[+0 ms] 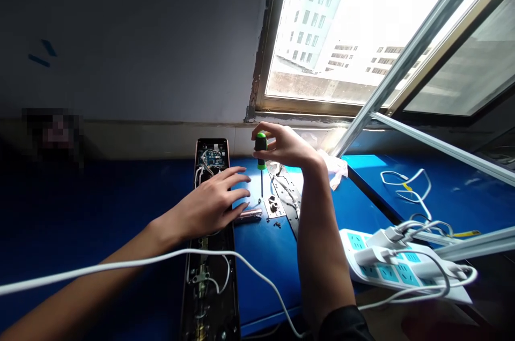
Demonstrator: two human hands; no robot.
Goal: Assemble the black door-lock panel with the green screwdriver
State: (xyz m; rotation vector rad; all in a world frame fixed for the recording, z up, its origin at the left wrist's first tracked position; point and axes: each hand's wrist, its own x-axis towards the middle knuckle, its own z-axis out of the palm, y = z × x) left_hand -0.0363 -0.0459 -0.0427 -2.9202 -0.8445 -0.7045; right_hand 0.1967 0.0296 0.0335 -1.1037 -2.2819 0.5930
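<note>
- Head view: green-and-black screwdriver [261, 149] stands upright, long axis vertical, tip down near the blue desk [273, 276], just beside a slotted metal plate [286, 191]
- Right hand [287, 145]: fingers [269, 129] closed on the screwdriver handle
- Left hand [205, 207]: fingers [237, 183] spread open, over an opened electronic door-lock casing [211, 161]; contact unclear
</note>
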